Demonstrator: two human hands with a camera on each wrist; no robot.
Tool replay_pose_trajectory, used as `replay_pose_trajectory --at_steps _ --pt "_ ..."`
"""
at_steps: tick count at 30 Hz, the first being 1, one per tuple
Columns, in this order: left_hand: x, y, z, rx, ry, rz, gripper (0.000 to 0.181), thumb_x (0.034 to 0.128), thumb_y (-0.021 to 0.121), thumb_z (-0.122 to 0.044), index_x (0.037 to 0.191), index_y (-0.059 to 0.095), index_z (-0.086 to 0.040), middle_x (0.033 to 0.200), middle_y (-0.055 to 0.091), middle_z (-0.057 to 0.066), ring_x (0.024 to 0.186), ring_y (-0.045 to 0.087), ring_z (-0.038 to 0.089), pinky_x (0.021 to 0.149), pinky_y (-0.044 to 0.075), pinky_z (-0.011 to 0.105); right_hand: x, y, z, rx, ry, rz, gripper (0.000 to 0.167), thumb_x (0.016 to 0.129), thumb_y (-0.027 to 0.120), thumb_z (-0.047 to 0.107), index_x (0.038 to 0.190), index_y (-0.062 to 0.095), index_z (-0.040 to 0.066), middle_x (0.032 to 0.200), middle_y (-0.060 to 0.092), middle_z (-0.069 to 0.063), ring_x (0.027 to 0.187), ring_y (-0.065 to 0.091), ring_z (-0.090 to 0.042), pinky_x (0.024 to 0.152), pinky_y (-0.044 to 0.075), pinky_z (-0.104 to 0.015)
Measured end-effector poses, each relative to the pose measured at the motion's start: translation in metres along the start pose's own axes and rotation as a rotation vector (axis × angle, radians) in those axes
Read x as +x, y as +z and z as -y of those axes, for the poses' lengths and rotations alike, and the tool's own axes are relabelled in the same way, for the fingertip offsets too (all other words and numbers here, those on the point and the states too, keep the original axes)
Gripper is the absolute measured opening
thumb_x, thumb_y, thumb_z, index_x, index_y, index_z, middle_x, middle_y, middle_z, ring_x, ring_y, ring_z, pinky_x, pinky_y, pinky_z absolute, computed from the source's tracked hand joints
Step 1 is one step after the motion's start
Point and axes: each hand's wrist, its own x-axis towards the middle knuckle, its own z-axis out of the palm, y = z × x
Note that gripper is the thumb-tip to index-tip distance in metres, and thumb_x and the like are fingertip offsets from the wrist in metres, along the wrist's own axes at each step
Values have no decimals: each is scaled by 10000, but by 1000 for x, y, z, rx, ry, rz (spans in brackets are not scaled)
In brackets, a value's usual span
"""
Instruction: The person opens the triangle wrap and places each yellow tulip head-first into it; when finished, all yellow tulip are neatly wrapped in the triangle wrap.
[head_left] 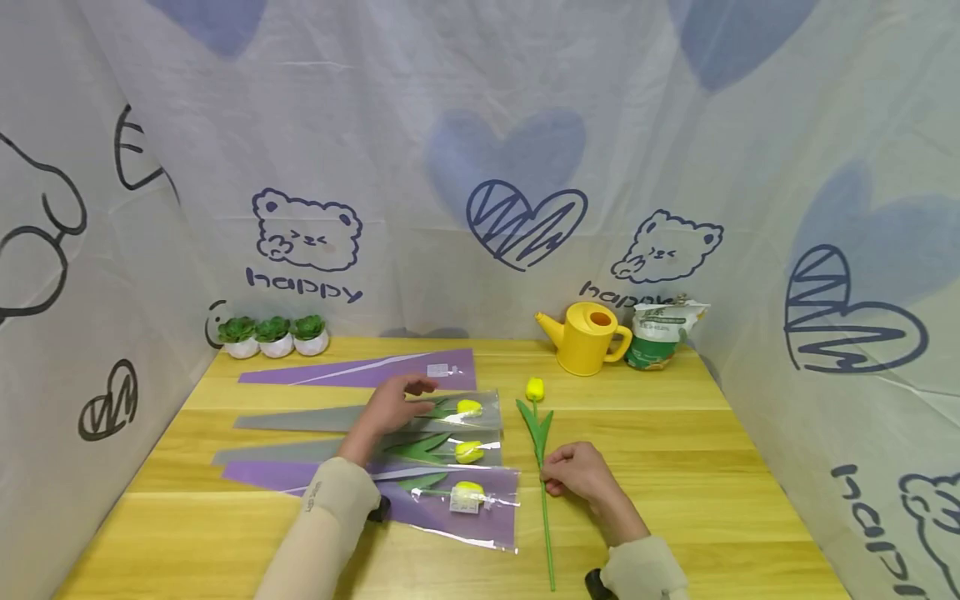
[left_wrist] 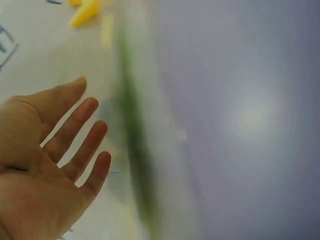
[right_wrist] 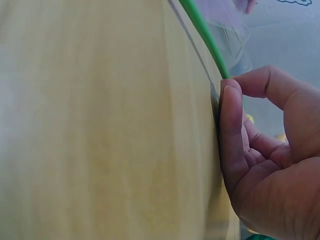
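Note:
A yellow artificial tulip (head_left: pixel 535 389) lies lengthwise on the table, right of the wrapped ones. My right hand (head_left: pixel 583 479) pinches its green stem (right_wrist: pixel 207 37) between thumb and index finger, just below the leaves. My left hand (head_left: pixel 400 403) is above a grey clear-fronted flower sleeve (head_left: pixel 300 418) with a tulip (head_left: pixel 469 407) inside; its fingers are spread and hold nothing. Nearer me lie another grey sleeve with a tulip (head_left: pixel 469 452) and a purple sleeve (head_left: pixel 495 523) with a tulip (head_left: pixel 470 490). A flat purple sleeve (head_left: pixel 360 372), no flower visible in it, lies farther back.
Along the back edge of the wooden table (head_left: pixel 675 467) stand three potted succulents (head_left: pixel 274 337) at left. A yellow watering can (head_left: pixel 583 340) and a green-and-white bag (head_left: pixel 660 337) stand at back right. A printed curtain (head_left: pixel 420 250) encloses the back and sides.

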Motion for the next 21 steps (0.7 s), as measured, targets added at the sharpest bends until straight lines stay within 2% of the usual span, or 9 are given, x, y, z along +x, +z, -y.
replay_pose_trajectory --at_steps 4,7,10,14,19,21 --pt "12 -19 -21 -29 23 4 353 972 704 -87 1311 665 2 1311 680 218 1222 609 418 1056 486 561 0 0 2 -12 5 12 87 813 718 -38 893 714 -74 720 693 -103 588 659 -138 572 573 -275" --pt "27 -24 -27 -56 34 -30 326 976 705 -83 1294 682 -13 1285 695 204 1177 639 379 1023 520 517 1 -2 1 -16 12 24 89 813 725 -32 893 711 -69 730 695 -107 596 660 -141 577 575 -278" --pt "47 -19 -25 -113 35 -80 282 980 702 -73 1258 703 -31 1249 714 190 1127 667 343 985 546 478 4 -8 -1 -17 9 40 93 828 711 -21 908 718 -66 745 700 -110 606 665 -145 585 581 -279" --pt "71 -6 -18 -181 26 -119 266 989 689 -60 1252 704 -22 1251 713 209 1122 674 343 983 552 462 6 -14 -5 -1 2 60 108 834 702 -13 922 723 -72 745 701 -102 610 667 -141 586 584 -274" --pt "82 8 -3 -179 -50 -147 271 984 688 -40 1252 699 0 1253 708 209 1158 661 366 1018 535 483 7 -14 -6 29 -11 103 142 852 707 3 956 720 -92 752 708 -93 621 676 -128 595 588 -269" --pt "82 12 5 -151 -68 -118 326 986 683 -42 1308 664 3 1320 680 211 1230 632 386 1056 511 502 7 -13 -6 34 -14 112 149 858 705 5 966 717 -98 753 708 -92 622 677 -127 593 588 -269"
